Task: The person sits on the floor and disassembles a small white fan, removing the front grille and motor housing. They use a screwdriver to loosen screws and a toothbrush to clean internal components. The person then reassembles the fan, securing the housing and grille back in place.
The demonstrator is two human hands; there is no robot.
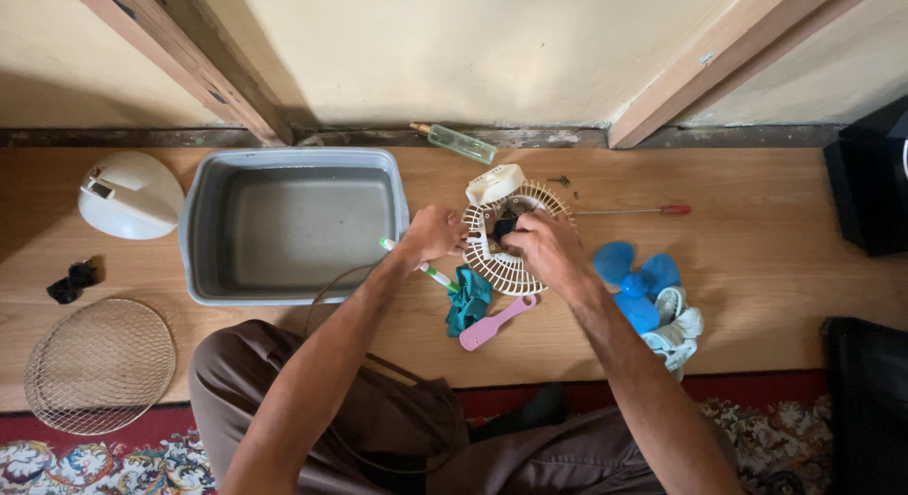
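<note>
Centrally, the white fan guard (506, 238), a round slatted grille with a dark hub, lies flat on the wooden floor (776, 268), just right of the grey plastic tub (293, 225) and close to the wall-side edge of the boards. Both hands meet on it. The left hand (433, 234) is closed on the guard's left rim; a green-and-white toothbrush (421, 266) shows just under that hand, but whether the hand grips it cannot be told. The right hand (544, 249) is curled over the dark hub, fingers bent down onto it; what, if anything, it pinches is hidden.

The guard lies directly ahead of the person, between the two forearms, with neither hand clearly nearer. It has no long axis, being round; a white motor housing (495, 183) adjoins its far rim.

Toward the person, touching or just beside the guard's near rim, lie a teal cloth (468, 301) and a pink brush (497, 323). To the right lie a blue fan blade (636, 279) and a red-handled screwdriver (632, 210). Well apart on the left are a white domed cover (128, 194) and a wire grille (99, 364).
</note>
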